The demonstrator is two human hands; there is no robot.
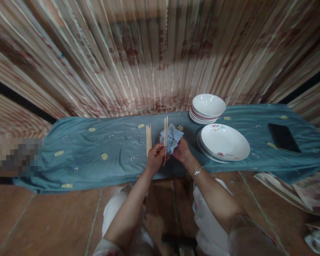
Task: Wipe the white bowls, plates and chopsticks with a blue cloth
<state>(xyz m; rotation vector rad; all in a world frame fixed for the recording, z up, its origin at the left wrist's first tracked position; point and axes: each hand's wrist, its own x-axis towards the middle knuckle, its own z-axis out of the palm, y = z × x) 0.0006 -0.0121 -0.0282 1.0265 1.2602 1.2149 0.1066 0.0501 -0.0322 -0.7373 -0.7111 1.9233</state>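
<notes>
My left hand [156, 155] grips a pair of light wooden chopsticks [165, 129] near their lower ends, and they point away from me. Close beside it, my right hand [180, 150], with a silver bracelet at the wrist, is closed on a crumpled pale blue cloth [172, 138]. The cloth lies right against the chopsticks; whether it wraps around them is hard to see. Just left of my hands, several more chopsticks [148, 140] rest side by side on the tablecloth.
A stack of white plates [225, 142] with floral decoration stands right of my hands, with stacked white bowls [208, 106] behind it. A black phone [284, 138] lies farther right on the teal tablecloth [117, 142]. A pleated patterned curtain [149, 71] hangs behind the table.
</notes>
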